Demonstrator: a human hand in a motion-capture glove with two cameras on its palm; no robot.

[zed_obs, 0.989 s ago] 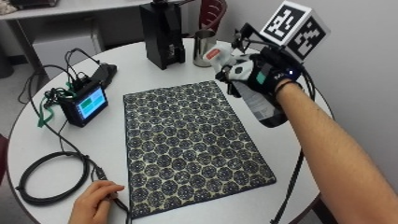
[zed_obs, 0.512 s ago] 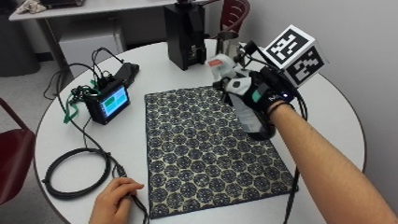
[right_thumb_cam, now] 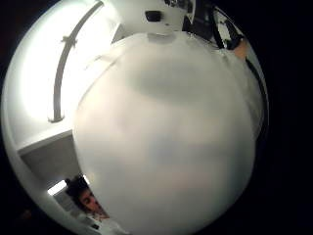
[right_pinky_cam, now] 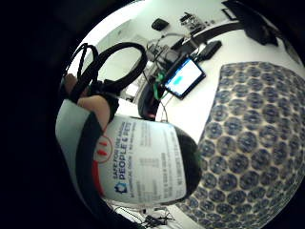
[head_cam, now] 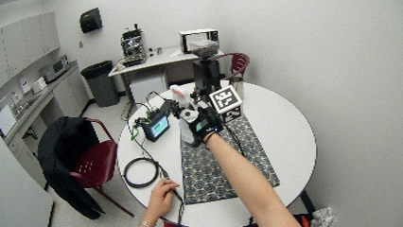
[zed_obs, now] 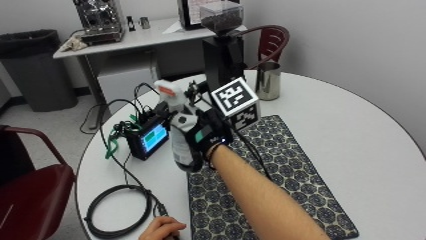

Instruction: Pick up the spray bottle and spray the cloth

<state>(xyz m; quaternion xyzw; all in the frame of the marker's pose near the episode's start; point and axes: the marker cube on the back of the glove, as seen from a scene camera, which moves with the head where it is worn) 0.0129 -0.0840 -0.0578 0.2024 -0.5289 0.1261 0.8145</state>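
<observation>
Bottle (zed_obs: pixel 180 145) held upright above the tabletop (zed_obs: pixel 346 125) is what the gloved right hand (zed_obs: pixel 203 134) has hold of, with the fingers curled round the body just below the white and orange spray head. It hangs over the cloth's (zed_obs: pixel 286 170) left long edge, near the far left corner, just beside the small lit screen (zed_obs: pixel 153 137) and its wires. In the little finger side palm view the label (right_pinky_cam: pixel 145 164) fills the near field, and the patterned cloth is spread below and beside it. Which way the nozzle points cannot be made out with certainty; it seems turned toward the screen rather than down at the cloth.

Spray could be thrown onto the screen and wiring if the trigger were pulled at this heading, since they lie so close to that edge. A trigger pull may also be awkward from a grip on the body. The bare hand (zed_obs: pixel 163 230) rests at the near edge by a coiled cable (zed_obs: pixel 120 210), well apart from the bottle.
</observation>
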